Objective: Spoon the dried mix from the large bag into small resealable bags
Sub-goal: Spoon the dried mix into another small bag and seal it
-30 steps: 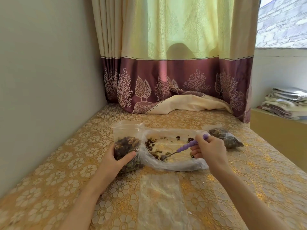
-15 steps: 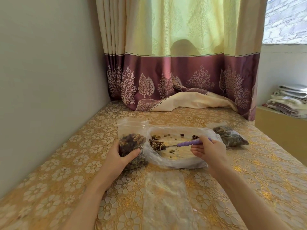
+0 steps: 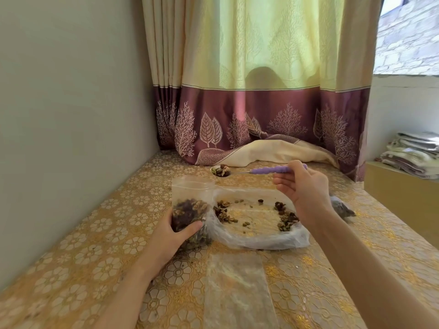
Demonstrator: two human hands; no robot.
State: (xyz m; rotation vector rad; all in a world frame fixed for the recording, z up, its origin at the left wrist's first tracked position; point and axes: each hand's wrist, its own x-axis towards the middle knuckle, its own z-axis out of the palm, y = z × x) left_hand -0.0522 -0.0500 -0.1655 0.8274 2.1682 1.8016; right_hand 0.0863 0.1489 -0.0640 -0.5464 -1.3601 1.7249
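Open gold floral-patterned tabletop [image 3: 99, 236] lies left of the upright clear small bag [image 3: 190, 210]; the grey wall [image 3: 71, 115] bounds it, the purple-bordered curtain [image 3: 249, 119] blocks behind.

Gold floral tablecloth [image 3: 99, 236]; pale yellow curtain [image 3: 261, 55] banded maroon with tree and leaf motifs; lilac spoon handle [image 3: 270, 170]; brown and green dried mix [image 3: 188, 211]; clear large bag [image 3: 261, 242].

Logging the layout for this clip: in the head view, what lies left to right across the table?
Left hand gripping the small clear resealable bag → large clear plastic bag → right hand → dark filled bag.
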